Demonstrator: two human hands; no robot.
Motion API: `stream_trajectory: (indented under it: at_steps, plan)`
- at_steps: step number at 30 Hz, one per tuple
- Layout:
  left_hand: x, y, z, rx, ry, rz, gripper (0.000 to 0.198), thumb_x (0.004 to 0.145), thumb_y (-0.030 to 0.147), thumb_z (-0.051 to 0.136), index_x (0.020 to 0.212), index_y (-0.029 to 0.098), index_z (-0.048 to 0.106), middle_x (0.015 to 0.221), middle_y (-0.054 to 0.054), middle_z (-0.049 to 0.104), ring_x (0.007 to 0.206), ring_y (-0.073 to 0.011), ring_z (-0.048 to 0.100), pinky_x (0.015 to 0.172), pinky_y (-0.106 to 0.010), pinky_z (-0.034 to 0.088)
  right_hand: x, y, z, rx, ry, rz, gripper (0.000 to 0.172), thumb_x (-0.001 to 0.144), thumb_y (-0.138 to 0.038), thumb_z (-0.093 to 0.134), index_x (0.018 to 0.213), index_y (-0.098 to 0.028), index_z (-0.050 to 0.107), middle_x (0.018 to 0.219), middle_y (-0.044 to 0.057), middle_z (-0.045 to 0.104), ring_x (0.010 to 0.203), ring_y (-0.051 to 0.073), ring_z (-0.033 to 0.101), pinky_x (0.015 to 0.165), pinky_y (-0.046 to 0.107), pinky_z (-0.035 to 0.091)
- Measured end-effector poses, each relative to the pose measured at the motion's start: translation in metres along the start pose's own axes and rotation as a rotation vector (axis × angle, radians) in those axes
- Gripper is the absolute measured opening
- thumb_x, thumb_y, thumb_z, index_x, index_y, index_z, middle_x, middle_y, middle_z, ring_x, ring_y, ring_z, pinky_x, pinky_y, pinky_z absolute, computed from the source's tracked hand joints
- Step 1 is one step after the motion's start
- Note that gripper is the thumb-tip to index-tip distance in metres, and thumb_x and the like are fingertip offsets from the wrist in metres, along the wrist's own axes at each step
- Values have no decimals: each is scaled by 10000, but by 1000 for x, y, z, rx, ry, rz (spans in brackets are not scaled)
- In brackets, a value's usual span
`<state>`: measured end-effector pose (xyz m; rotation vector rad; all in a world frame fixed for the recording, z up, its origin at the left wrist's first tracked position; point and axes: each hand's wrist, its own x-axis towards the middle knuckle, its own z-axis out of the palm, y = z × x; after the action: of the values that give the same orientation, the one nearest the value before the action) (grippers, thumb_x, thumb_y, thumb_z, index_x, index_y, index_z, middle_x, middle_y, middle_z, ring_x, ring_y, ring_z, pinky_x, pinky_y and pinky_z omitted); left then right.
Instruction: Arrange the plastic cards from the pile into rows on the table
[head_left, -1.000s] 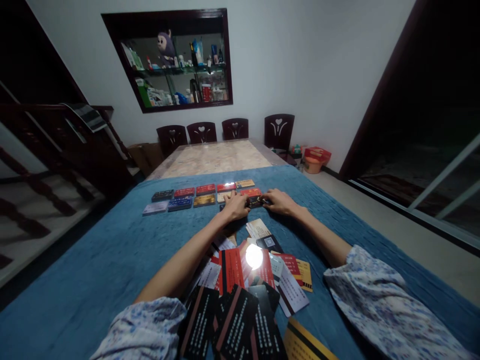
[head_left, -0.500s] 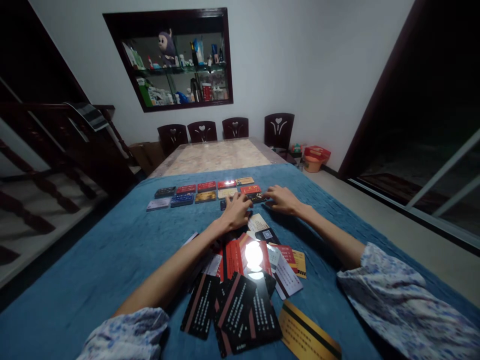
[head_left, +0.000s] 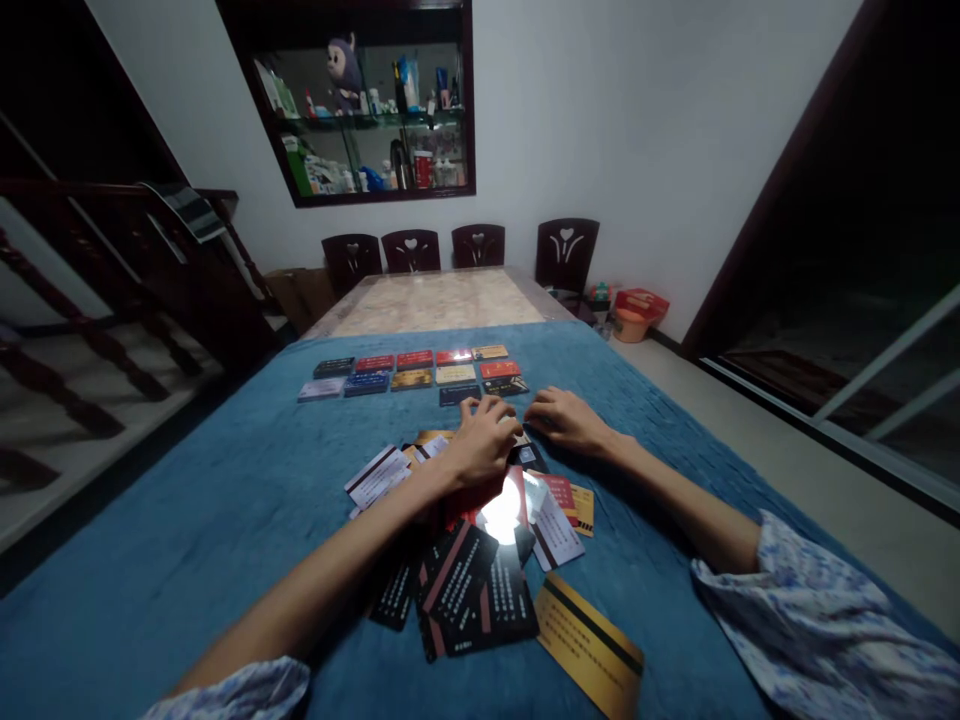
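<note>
The left hand (head_left: 486,440) has shifted over the card pile (head_left: 480,575); the right hand (head_left: 566,418) curls near its far end; either's grip I cannot tell.

Black cards (head_left: 459,575): pale lines of print — too small to read
Gold card (head_left: 589,640): dark rows of print (blurred, no character legible)
Dark card (head_left: 535,463): a pale square, QR-like — its pattern unclear
Blue card stack (head_left: 367,384): whitish lettering, unreadable
</note>
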<state>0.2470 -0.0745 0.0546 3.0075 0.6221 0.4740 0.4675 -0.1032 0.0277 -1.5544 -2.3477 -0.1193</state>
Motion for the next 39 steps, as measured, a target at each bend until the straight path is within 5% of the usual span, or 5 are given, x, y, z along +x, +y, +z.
stream_trajectory:
  at_steps: [8, 18, 28, 35, 39]
  plan:
    - [-31, 13, -1, -41, -35, 87, 260, 947, 269, 505, 1174, 232, 625, 1320, -101, 593, 1247, -302, 451, 1008, -559, 295, -7, -18, -10, 128, 28, -64, 257, 966, -298, 496, 1091, -189, 692, 1033, 109, 637, 946, 222, 553, 842, 364, 441]
    - [-57, 28, -12, -70, -61, 170, 315, 950, 349, 482, 1209, 230, 614, 1299, -121, 598, 1216, -301, 479, 1011, -553, 308, -57, -45, -25, 228, -58, -125, 414, 966, -470, 498, 1261, -199, 604, 1197, 138, 567, 1085, 250, 529, 960, 448, 441]
    - [-67, 39, -12, -93, -48, 236, 299, 943, 332, 509, 1199, 224, 618, 1321, -121, 587, 1202, -298, 488, 1017, -540, 318, -97, -83, -43, 135, -25, -123, 453, 906, -602, 535, 1025, -181, 655, 1116, 136, 576, 1022, 256, 478, 859, 416, 415]
    - [-77, 41, -12, -125, -68, 249, 314, 938, 340, 507, 1209, 232, 622, 1302, -120, 579, 1231, -296, 461, 1021, -525, 347, -118, -126, -55, -17, -177, -95, 561, 801, -736, 551, 798, -183, 647, 946, 114, 599, 935, 271, 493, 788, 407, 380]
    - [-79, 45, -15, -130, -59, 259, 295, 928, 328, 523, 1173, 215, 641, 1279, -124, 593, 1210, -300, 486, 1040, -549, 332, -123, -144, -58, -133, -215, -52, 568, 773, -736, 557, 845, -183, 663, 991, 164, 622, 1005, 333, 510, 793, 432, 392]
